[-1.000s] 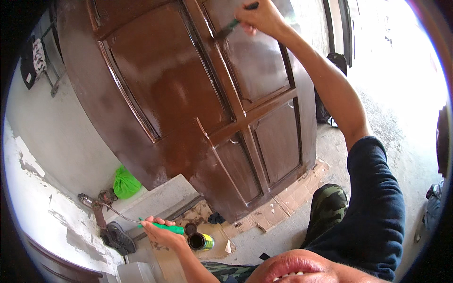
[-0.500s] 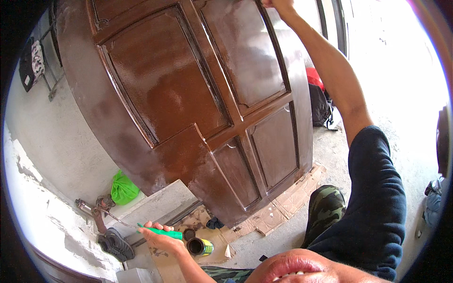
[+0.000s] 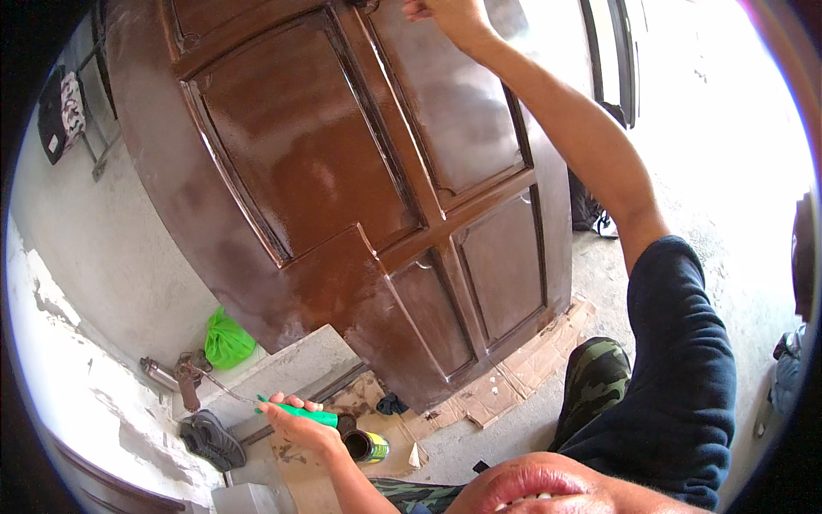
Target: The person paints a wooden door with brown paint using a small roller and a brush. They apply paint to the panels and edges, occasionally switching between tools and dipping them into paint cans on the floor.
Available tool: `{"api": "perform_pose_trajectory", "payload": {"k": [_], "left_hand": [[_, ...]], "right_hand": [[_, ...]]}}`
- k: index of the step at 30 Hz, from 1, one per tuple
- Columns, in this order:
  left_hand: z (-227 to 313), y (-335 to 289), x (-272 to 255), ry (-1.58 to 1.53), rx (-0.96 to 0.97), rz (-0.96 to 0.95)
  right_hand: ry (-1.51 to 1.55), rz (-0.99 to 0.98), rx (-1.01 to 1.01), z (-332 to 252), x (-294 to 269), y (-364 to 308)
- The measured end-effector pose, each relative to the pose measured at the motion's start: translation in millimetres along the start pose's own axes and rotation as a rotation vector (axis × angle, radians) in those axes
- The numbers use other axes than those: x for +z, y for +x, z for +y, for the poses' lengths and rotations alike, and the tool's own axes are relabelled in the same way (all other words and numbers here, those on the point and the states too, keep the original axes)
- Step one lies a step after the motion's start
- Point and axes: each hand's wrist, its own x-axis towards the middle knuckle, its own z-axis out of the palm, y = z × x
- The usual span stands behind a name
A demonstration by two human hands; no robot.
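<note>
A glossy brown panelled door fills my view. My right hand, cropped above, is before it; I can't tell its grip. My left hand curls round a green handle near an open can, which a careless swing could tip.

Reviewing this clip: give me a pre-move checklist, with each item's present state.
1. Left hand secure on the green-handled tool: ok, handle between thumb and fingers.
2. Right hand gripping something: cannot tell, the top edge cuts it off.
3. Can upright and open: ok.
4. Cardboard along the lower edge of the door: ok.
5. Even sheen across the door: not ok, glossy and cloudy areas both show.
6. Shoes apart from the can: ok.
</note>
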Motion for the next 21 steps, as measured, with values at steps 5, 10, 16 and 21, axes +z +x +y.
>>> {"api": "perform_pose_trajectory", "payload": {"k": [5,10,16,21], "left_hand": [[0,4,-2,0.009,-0.008,0.015],[1,1,-2,0.007,-0.001,0.003],[2,1,-4,-0.008,0.017,0.004],[3,2,-6,0.011,0.047,0.019]], "right_hand": [[-0.006,-0.097,-0.079,13,-21,7],[0.032,-0.076,-0.049,18,-25,5],[-0.301,-0.017,-0.213,34,-72,37],[-0.367,0.105,-0.275,69,-136,66]]}}
